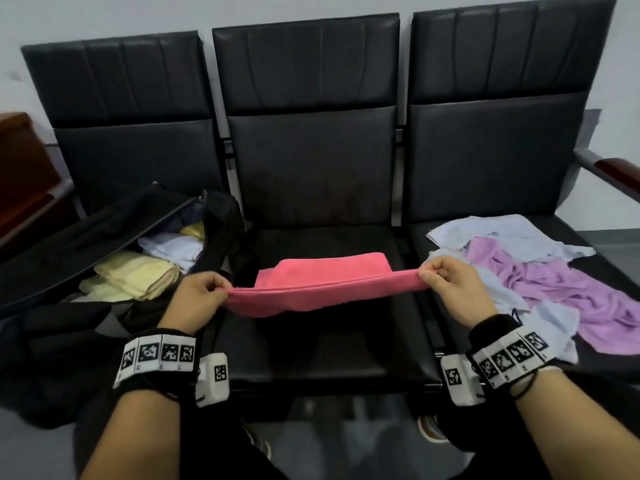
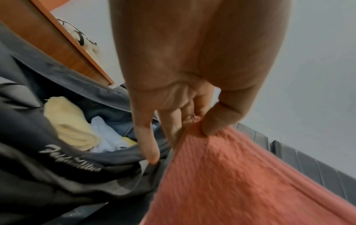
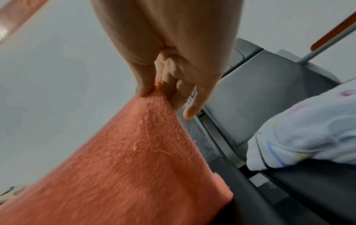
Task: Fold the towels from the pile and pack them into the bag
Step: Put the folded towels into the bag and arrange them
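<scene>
A pink towel [image 1: 322,282] stretches across the middle seat, its far part lying on the cushion and its near edge lifted. My left hand [image 1: 202,296] pinches the towel's left corner, and my right hand [image 1: 446,282] pinches the right corner. In the left wrist view thumb and fingers of the left hand [image 2: 192,120] clamp the towel [image 2: 240,175]. The right wrist view shows the right hand [image 3: 156,86] pinching the towel [image 3: 134,159] the same way. The open black bag [image 1: 69,247] lies on the left seat with folded yellow towels [image 1: 138,275] and white ones [image 1: 173,245] inside.
A pile of loose towels [image 1: 540,278], purple, pale blue and white, covers the right seat. The three black seats are joined by metal rails [image 1: 401,244]. A wooden armrest [image 1: 616,171] juts out at far right and wooden furniture [image 1: 20,161] stands at far left.
</scene>
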A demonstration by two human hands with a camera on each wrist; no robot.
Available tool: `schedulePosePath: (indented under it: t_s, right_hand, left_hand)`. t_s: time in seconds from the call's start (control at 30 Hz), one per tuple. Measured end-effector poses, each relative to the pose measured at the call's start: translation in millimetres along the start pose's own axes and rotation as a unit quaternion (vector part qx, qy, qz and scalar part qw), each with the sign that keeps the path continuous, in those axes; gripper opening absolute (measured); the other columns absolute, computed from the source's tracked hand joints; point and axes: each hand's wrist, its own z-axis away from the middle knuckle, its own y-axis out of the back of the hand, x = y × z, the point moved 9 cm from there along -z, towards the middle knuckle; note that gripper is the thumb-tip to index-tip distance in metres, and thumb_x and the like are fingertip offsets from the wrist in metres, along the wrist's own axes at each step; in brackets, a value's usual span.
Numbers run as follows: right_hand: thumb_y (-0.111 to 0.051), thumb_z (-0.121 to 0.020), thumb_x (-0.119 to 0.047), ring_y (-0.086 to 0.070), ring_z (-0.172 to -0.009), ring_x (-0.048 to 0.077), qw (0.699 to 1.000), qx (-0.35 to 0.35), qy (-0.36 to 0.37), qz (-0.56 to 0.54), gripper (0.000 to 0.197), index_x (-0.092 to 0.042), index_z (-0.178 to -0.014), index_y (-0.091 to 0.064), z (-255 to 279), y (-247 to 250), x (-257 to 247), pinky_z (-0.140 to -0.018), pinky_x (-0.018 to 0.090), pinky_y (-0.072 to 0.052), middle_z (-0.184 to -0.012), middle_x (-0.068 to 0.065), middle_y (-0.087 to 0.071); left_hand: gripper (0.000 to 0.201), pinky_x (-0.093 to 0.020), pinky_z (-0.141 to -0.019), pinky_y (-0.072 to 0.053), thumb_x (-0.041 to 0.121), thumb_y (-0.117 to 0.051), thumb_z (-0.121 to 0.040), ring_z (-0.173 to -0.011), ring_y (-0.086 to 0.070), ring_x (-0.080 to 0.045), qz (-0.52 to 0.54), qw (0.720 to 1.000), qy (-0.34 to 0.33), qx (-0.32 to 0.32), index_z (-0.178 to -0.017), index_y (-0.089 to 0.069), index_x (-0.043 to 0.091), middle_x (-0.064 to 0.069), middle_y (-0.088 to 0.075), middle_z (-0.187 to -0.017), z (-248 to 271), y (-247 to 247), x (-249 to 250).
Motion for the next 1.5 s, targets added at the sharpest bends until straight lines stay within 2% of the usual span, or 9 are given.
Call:
schedulePosePath:
  t_s: [0.13,0.3,0.47,0.83,0.93,1.07,1.13,1.33,1.5]
  right_hand:
    - [-0.065,-0.09,0.001,-0.055,-0.061,0.002,0.999,-0.01,-0.03,-0.019,0.014,-0.009,-0.08,-0.065,16.7,0.4,26.2,-0.062,0.012,-0.045,-0.072,0.008,-0.065]
    - [-0.069,-0.087,-0.001,-0.062,-0.065,0.001,0.998,-0.001,-0.045,-0.039,0.01,-0.009,-0.081,-0.068,13.0,1.0,48.1,-0.066,0.011,-0.047,-0.073,0.001,-0.071]
    - [-0.071,-0.085,-0.001,-0.065,-0.073,0.007,0.994,0.046,-0.085,-0.055,0.016,-0.016,-0.081,-0.068,-0.1,0.5,85.0,-0.074,0.019,-0.05,-0.079,0.0,-0.072]
    - [-0.066,-0.089,-0.008,-0.053,-0.053,0.003,0.992,0.067,-0.103,0.021,0.018,-0.026,-0.085,-0.067,-62.6,-15.7,128.6,-0.052,0.016,-0.043,-0.07,0.002,-0.064]
    - [-0.068,-0.088,-0.01,-0.056,-0.057,0.001,0.991,0.07,-0.1,0.056,0.017,-0.027,-0.084,-0.066,-82.5,-23.1,135.7,-0.058,0.016,-0.045,-0.071,-0.001,-0.066]
    - [-0.067,-0.09,-0.015,-0.063,-0.075,0.026,0.977,0.022,-0.177,0.119,0.018,-0.01,-0.107,-0.064,-88.9,-39.6,163.9,-0.073,0.043,-0.056,-0.086,0.011,-0.067]
    - [-0.068,-0.088,-0.017,-0.061,-0.081,0.025,0.962,-0.014,-0.196,0.191,0.028,-0.007,-0.114,-0.063,-75.4,-44.9,180.1,-0.078,0.035,-0.049,-0.085,0.009,-0.066]
    - [-0.072,-0.085,-0.028,-0.063,-0.092,0.025,0.946,-0.013,-0.228,0.229,0.031,-0.014,-0.111,-0.068,-29.2,-47.0,197.0,-0.079,0.029,-0.043,-0.087,0.0,-0.065]
    - [-0.077,-0.08,-0.016,-0.055,-0.071,0.023,0.947,-0.039,-0.25,0.199,0.018,-0.002,-0.081,-0.066,-29.1,-60.7,189.1,-0.067,0.034,-0.042,-0.068,0.003,-0.059]
  left_hand:
    - [0.029,-0.019,-0.051,-0.043,-0.016,-0.06,-0.078,-0.053,-0.054,-0.013,0.005,0.992,0.071,-0.1,-0.065,-0.068,0.008,-0.002,-0.062,-0.054,24.6,-31.1,-37.1]
    - [0.026,-0.016,-0.04,-0.033,-0.015,-0.058,-0.079,-0.038,-0.044,-0.004,0.047,0.989,0.116,-0.078,-0.067,-0.067,0.007,0.003,-0.054,-0.045,22.8,-41.4,-56.1]
    - [0.023,-0.015,-0.045,-0.038,-0.01,-0.059,-0.079,-0.044,-0.047,-0.001,0.042,0.991,0.116,-0.048,-0.073,-0.071,0.009,0.006,-0.06,-0.049,4.1,-53.8,-65.3]
    - [0.025,-0.029,-0.071,-0.049,-0.001,-0.061,-0.08,-0.07,-0.061,-0.014,0.004,0.994,0.101,0.036,-0.078,-0.071,0.022,0.001,-0.07,-0.076,-54.3,-79.0,-72.7]
    - [0.027,-0.028,-0.074,-0.05,0.003,-0.061,-0.08,-0.072,-0.063,-0.01,-0.013,0.993,0.108,0.046,-0.075,-0.068,0.028,0.007,-0.069,-0.076,-72.5,-85.2,-78.3]
    - [0.031,-0.031,-0.093,-0.048,0.001,-0.059,-0.086,-0.101,-0.067,-0.025,-0.019,0.986,0.164,0.031,-0.114,-0.068,0.011,-0.008,-0.071,-0.107,-78.1,-108.9,-99.3]
    - [0.043,-0.034,-0.101,-0.045,0.002,-0.061,-0.087,-0.113,-0.062,-0.03,-0.037,0.982,0.184,-0.011,-0.129,-0.06,0.007,-0.014,-0.065,-0.124,-66.5,-123.8,-110.3]
    - [0.03,-0.039,-0.097,-0.048,0.004,-0.061,-0.083,-0.099,-0.062,-0.032,-0.089,0.978,0.181,-0.05,-0.11,-0.07,0.016,-0.017,-0.065,-0.107,-23.1,-125.5,-126.7]
    - [0.028,-0.036,-0.098,-0.048,0.005,-0.058,-0.087,-0.102,-0.063,-0.029,-0.085,0.978,0.175,-0.07,-0.104,-0.075,0.017,-0.015,-0.066,-0.112,-17.1,-126.6,-123.7]
